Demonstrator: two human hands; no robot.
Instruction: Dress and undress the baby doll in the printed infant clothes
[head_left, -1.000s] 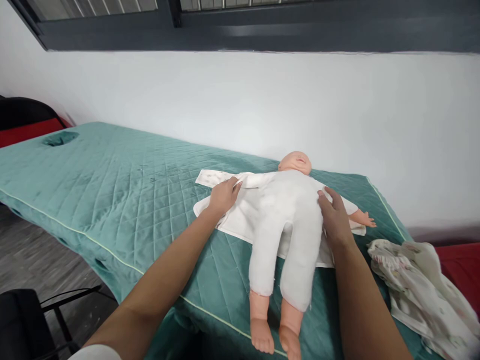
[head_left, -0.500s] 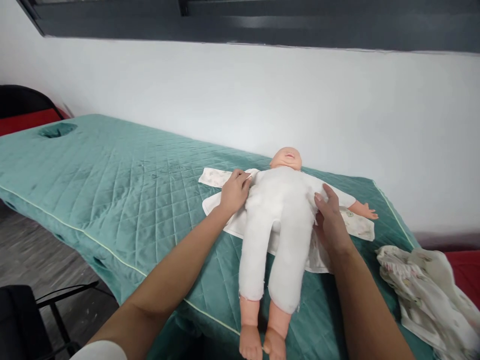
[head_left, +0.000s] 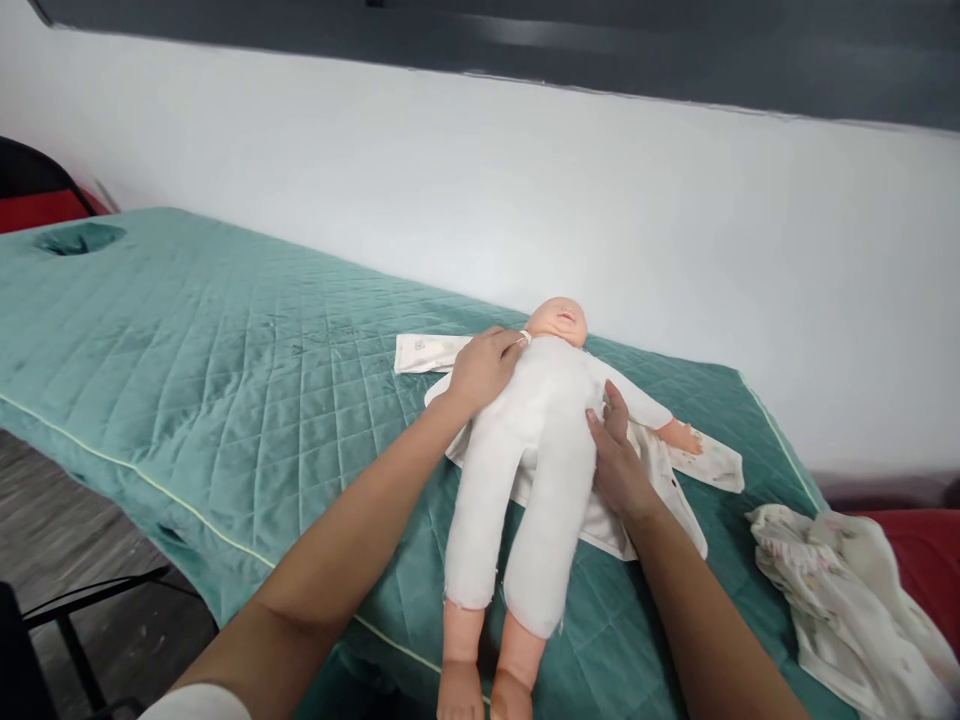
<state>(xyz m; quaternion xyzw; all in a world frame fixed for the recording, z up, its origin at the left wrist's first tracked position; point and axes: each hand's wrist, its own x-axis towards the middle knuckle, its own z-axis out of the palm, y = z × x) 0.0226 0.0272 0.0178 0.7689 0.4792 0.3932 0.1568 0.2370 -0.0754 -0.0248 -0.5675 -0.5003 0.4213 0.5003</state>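
Note:
A baby doll (head_left: 551, 395) with a white cloth body lies on its back, its head (head_left: 559, 318) toward the wall and its feet toward me. Under it a white printed baby shirt (head_left: 675, 495) is spread, sleeves out to both sides. At the doll's shoulder on the left, my left hand (head_left: 487, 368) has its fingers closed by the neck, a bit of white shirt edge showing at the fingertips. My right hand (head_left: 621, 455) grips the doll's side near the hip, thumb on top, other fingers partly hidden. The doll's arm on the left is hidden.
The quilted green bed cover (head_left: 300, 400) has a round hole (head_left: 79, 238) at its far left. Crumpled printed baby clothes (head_left: 847, 590) lie at the right edge beside something red (head_left: 915, 555). A white wall (head_left: 450, 190) runs behind. A black chair frame (head_left: 82, 640) stands lower left.
The doll has shifted left over the shirt, showing more shirt on the right. My left hand has moved up toward its neck; my right hand has moved left with its side.

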